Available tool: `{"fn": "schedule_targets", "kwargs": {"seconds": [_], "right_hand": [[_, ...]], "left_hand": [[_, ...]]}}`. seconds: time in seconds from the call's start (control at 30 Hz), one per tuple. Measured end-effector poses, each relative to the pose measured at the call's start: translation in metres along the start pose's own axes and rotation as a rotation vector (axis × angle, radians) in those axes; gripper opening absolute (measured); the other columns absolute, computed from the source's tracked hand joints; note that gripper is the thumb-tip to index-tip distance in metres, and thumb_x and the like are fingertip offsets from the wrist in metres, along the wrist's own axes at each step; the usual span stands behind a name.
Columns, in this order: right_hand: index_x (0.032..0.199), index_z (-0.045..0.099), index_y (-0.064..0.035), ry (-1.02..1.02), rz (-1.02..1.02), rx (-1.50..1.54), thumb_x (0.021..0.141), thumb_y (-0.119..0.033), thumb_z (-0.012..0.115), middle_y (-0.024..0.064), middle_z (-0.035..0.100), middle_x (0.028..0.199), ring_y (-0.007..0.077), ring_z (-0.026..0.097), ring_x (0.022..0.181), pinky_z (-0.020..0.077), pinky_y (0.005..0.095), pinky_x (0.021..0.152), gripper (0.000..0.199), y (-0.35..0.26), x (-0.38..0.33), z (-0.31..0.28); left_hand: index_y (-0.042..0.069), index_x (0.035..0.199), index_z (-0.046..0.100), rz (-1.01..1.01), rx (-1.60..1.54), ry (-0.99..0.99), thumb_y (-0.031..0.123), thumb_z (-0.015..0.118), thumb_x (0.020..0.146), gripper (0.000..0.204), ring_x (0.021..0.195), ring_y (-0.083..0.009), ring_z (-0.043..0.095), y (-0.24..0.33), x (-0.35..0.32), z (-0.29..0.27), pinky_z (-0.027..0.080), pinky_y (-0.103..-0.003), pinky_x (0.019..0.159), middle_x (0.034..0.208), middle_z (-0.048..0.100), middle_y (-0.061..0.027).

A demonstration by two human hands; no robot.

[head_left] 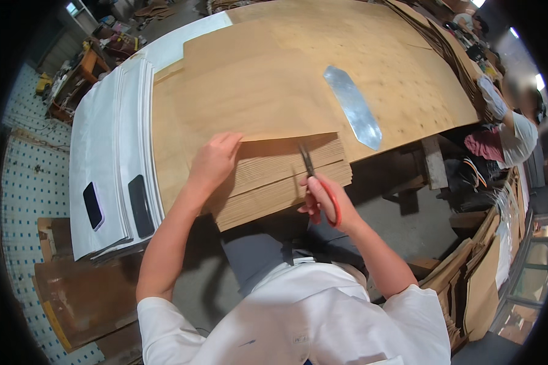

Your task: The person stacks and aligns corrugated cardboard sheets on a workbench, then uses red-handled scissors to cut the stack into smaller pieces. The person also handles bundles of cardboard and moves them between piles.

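Note:
My left hand (215,161) pinches the near edge of a large sheet of brown paper (249,85), lifting that edge a little. Beneath it lies a stack of brown paper sheets (274,188), its near edges fanned out in many thin layers. In my right hand (332,204) is a pair of scissors (329,194) with red handles, my fingers in the loops. The dark blades point away from me and reach the raised paper edge; their tips are partly lost in its shadow. Right of the paper, a flat metal plate (353,108) with pointed ends rests on the wooden table (408,79).
White sheets (112,146) are stacked along the table's left side, with two phones, one (93,205) nearer the outer edge and one (141,207) beside the brown stack. At the right, another person (511,134) stands by stacked brown sheets (444,48). More brown sheets (481,286) lean at the lower right.

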State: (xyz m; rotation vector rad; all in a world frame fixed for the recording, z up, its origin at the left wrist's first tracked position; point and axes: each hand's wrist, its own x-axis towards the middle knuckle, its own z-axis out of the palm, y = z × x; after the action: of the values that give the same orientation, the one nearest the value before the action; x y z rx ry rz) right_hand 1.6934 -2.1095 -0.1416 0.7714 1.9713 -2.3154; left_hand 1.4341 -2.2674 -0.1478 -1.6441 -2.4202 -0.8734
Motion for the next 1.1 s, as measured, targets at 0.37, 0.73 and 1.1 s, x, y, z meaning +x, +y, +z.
{"fn": "schedule_targets", "kwargs": {"seconds": [0.37, 0.73, 1.1], "right_hand": [[0.088, 0.056, -0.0025, 0.203, -0.025, -0.088, 0.103, -0.054, 0.053, 0.0035, 0.053, 0.063, 0.0116, 0.052, 0.050, 0.0537, 0.0289, 0.059, 0.054, 0.002, 0.025, -0.050], [0.082, 0.058, -0.0028, 0.338, 0.009, -0.199, 0.099, -0.045, 0.065, 0.0014, 0.054, 0.063, 0.0099, 0.056, 0.054, 0.0508, 0.0283, 0.052, 0.046, 0.003, 0.039, -0.047], [0.096, 0.060, -0.0019, 0.240, -0.033, -0.125, 0.102, -0.043, 0.061, 0.0020, 0.056, 0.072, 0.0091, 0.057, 0.062, 0.0520, 0.0271, 0.058, 0.042, 0.022, -0.001, -0.020]], "left_hand": [[0.004, 0.109, 0.069, 0.071, 0.053, 0.000, 0.009, 0.068, 0.092, 0.018, 0.103, -0.0317, 0.066, 0.002, -0.004, 0.000, 0.056, -0.040, 0.085, 0.109, 0.070, -0.0103], [0.004, 0.106, 0.070, 0.091, 0.084, -0.011, 0.009, 0.069, 0.091, 0.017, 0.103, -0.0307, 0.066, 0.002, -0.006, 0.001, 0.056, -0.040, 0.085, 0.109, 0.070, -0.0105], [0.004, 0.112, 0.071, -0.076, 0.011, -0.285, 0.020, 0.066, 0.093, 0.025, 0.105, -0.0361, 0.063, -0.006, 0.010, -0.022, 0.052, -0.043, 0.091, 0.110, 0.070, -0.0148]]}}
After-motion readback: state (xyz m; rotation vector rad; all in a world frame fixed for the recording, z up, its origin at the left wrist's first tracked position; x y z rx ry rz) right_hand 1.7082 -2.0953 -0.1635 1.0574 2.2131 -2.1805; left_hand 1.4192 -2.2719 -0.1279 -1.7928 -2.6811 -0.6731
